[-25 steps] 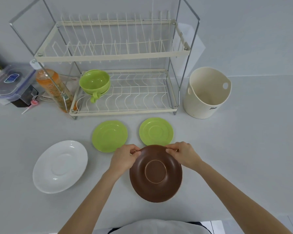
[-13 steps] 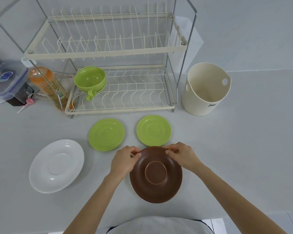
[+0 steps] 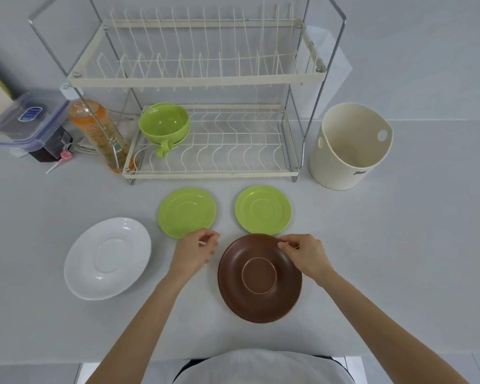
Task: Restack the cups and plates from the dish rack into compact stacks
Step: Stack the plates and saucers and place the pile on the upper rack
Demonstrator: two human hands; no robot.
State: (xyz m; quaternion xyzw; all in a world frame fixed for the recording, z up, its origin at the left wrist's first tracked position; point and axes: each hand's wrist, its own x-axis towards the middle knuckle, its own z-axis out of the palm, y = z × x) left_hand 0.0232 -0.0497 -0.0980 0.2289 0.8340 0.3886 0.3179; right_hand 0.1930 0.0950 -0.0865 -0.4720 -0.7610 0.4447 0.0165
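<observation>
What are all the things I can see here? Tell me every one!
wire dish rack: 1, cream, back of counter
green cups: 2, stacked, rack's lower shelf
green saucers: 2, in front of rack
white saucer: 1, left
brown saucer: 1, upside down, centre
cream bucket: 1, right of rack
orange drink bottle: 1, left of rack
clear lidded box: 1, far left
hands: left off the brown saucer; right on its rim

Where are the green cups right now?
The green cups sit nested at the left end of the dish rack's lower shelf, beside the orange bottle.
</observation>
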